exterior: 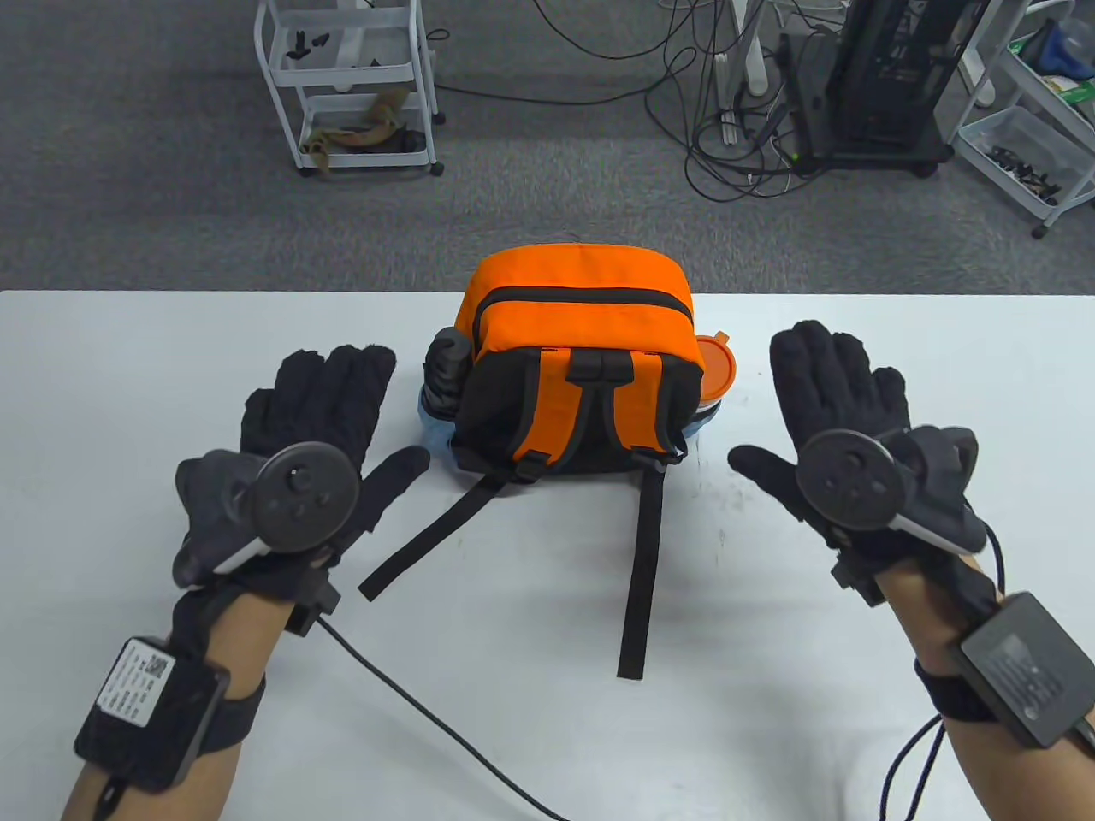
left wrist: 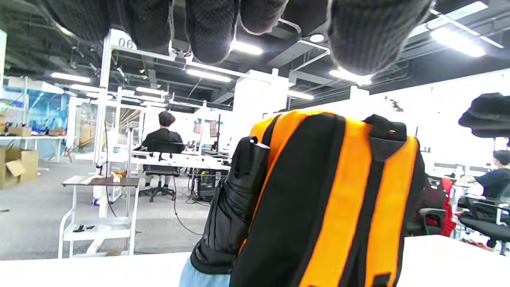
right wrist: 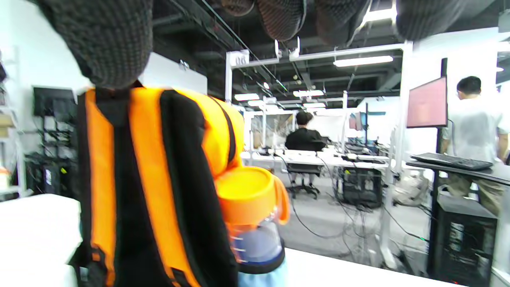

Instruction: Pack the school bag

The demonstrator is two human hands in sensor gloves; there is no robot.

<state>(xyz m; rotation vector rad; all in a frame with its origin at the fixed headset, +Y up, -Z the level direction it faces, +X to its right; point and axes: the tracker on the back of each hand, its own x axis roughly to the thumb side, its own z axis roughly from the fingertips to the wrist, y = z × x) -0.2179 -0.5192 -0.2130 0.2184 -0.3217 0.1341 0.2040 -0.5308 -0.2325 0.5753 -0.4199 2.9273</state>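
At the lower left of the frame, your left hand (exterior: pixel 321 432) hovers flat, fingers spread, holding nothing. The orange backpack (exterior: pixel 577 376) stands centre on the tabletop (exterior: pixel 128 359), zipped. Your right hand (exterior: pixel 843 428) lies equally spread, empty.

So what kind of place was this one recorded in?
Most likely an open-plan lab or tech office: rows of workstation desks with seated people, a monitor on a stand, and wheeled equipment carts amid loose floor cables beyond the white table holding the backpack.
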